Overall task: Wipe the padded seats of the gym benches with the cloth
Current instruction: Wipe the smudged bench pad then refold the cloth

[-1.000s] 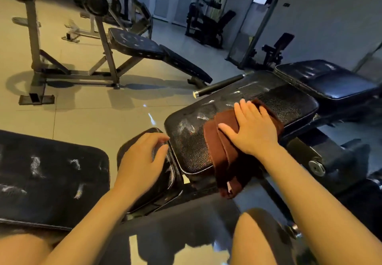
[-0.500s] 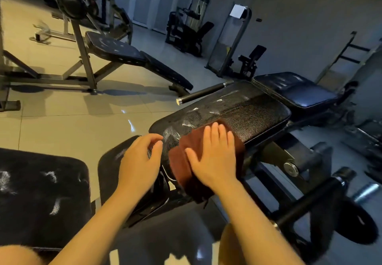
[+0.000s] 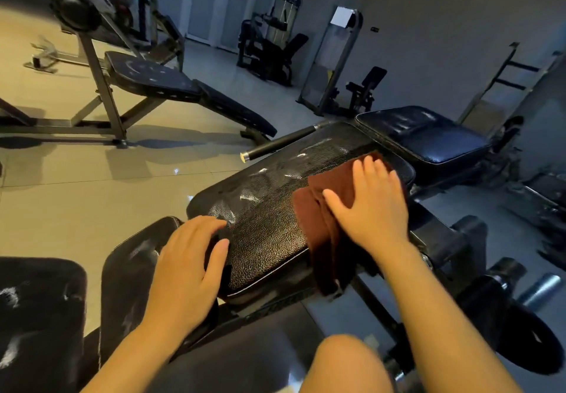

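A black textured padded seat (image 3: 269, 208) of a gym bench lies in front of me, with wet streaks on its far half. A dark brown folded cloth (image 3: 318, 218) lies across its right side and hangs over the near edge. My right hand (image 3: 370, 205) presses flat on the cloth with straight fingers. My left hand (image 3: 190, 257) rests on the seat's near left corner and on the smaller black pad (image 3: 131, 270) beside it, fingers loosely bent, holding nothing.
A second dark blue pad (image 3: 422, 135) adjoins the seat at the far right. A black handle bar (image 3: 278, 144) sticks out to the left. Another bench (image 3: 171, 86) stands on the tiled floor at the back left. A black pad (image 3: 36, 313) lies at lower left. Machine rollers (image 3: 520, 294) are at right.
My right hand has slid the cloth from the seat's near left part to its far right side. My left hand stayed at the near left corner.
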The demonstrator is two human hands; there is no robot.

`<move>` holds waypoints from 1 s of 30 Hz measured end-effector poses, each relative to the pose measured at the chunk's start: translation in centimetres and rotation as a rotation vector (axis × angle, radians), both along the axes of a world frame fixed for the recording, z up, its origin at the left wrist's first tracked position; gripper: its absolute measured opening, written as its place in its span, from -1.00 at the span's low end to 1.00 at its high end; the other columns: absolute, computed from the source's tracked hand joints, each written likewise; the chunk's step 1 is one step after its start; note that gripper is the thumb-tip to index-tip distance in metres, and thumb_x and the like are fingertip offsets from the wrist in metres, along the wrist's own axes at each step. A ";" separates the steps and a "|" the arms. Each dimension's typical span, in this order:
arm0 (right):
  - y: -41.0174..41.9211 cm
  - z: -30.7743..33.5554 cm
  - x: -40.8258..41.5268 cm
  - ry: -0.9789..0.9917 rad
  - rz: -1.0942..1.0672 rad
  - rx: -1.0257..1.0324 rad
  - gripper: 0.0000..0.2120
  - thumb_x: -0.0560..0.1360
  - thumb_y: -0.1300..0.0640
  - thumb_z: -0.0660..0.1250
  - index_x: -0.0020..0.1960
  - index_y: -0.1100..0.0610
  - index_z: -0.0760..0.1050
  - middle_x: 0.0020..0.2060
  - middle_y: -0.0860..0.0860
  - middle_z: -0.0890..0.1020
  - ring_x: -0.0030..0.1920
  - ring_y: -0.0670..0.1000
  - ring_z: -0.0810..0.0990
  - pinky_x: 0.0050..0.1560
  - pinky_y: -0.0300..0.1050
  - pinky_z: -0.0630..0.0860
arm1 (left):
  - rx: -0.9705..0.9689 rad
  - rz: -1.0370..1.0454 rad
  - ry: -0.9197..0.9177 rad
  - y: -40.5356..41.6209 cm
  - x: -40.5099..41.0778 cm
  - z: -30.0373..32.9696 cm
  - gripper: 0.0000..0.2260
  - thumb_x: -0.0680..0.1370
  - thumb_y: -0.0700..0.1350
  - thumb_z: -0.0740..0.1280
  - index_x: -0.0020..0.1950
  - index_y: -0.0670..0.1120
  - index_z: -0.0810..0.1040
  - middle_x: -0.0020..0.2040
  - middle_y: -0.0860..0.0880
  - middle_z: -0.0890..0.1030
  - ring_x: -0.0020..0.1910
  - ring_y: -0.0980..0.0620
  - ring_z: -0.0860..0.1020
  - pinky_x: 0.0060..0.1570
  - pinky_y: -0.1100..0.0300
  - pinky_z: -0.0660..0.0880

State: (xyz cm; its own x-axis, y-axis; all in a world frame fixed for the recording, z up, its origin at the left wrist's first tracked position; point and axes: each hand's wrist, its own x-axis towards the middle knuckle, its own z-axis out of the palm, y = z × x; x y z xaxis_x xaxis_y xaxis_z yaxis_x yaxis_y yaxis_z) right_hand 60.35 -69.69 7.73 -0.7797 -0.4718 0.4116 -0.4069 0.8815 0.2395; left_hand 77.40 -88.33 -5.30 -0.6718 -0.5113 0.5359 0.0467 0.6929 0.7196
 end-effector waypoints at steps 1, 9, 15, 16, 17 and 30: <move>0.6 0.7 -1.1 -0.015 -0.006 0.009 -0.15 0.53 -0.41 -0.04 0.59 0.18 0.02 0.57 0.14 0.08 0.57 0.11 0.02 0.53 0.05 -0.11 | 0.030 -0.004 0.013 0.4 -0.4 0.0 -0.56 0.57 0.15 0.05 0.26 -0.04 0.53 0.24 0.06 0.51 0.28 0.14 0.37 0.27 0.22 0.24; 2.1 3.7 -5.7 -0.029 0.042 0.043 -0.16 0.52 -0.42 0.03 0.59 0.11 0.07 0.58 0.08 0.11 0.56 0.08 0.09 0.52 0.02 0.03 | 0.072 -0.036 0.036 2.3 -1.5 -0.4 -0.53 0.58 0.18 0.00 0.38 0.03 0.44 0.35 0.12 0.43 0.36 0.14 0.34 0.34 0.11 0.23; -1.0 0.4 -1.7 -0.001 0.154 0.098 -0.16 0.47 -0.35 -0.11 0.53 0.21 0.20 0.52 0.16 0.25 0.51 0.14 0.19 0.50 0.04 0.06 | 0.096 -0.011 -0.007 1.8 -1.1 -1.0 -0.51 0.58 0.20 -0.02 0.39 0.03 0.42 0.37 0.08 0.42 0.39 0.06 0.34 0.35 0.05 0.24; -1.7 -0.3 -0.7 -0.007 0.190 0.096 -0.20 0.48 -0.33 -0.08 0.49 0.21 0.26 0.48 0.17 0.31 0.48 0.14 0.23 0.48 0.04 0.09 | 0.095 -0.006 -0.023 1.8 -1.0 -1.0 -0.50 0.58 0.20 -0.02 0.40 0.02 0.42 0.38 0.05 0.43 0.39 0.04 0.34 0.35 0.04 0.24; -2.3 -1.2 0.4 -0.014 0.222 0.090 -0.24 0.48 -0.32 -0.05 0.45 0.20 0.29 0.45 0.16 0.35 0.44 0.14 0.27 0.46 0.03 0.11 | 0.089 -0.003 -0.038 1.9 -0.8 -1.1 -0.49 0.57 0.21 -0.02 0.40 0.01 0.42 0.38 0.04 0.43 0.38 0.03 0.33 0.35 0.05 0.24; -1.5 -4.1 4.3 -0.061 0.292 -0.038 -0.20 0.53 -0.35 -0.13 0.52 0.20 0.24 0.49 0.14 0.31 0.52 0.11 0.22 0.49 -0.01 -0.04 | -0.036 -0.071 -0.145 2.5 0.4 -1.6 -0.41 0.51 0.32 0.03 0.48 0.09 0.32 0.46 0.16 0.28 0.42 0.28 0.15 0.34 0.19 0.17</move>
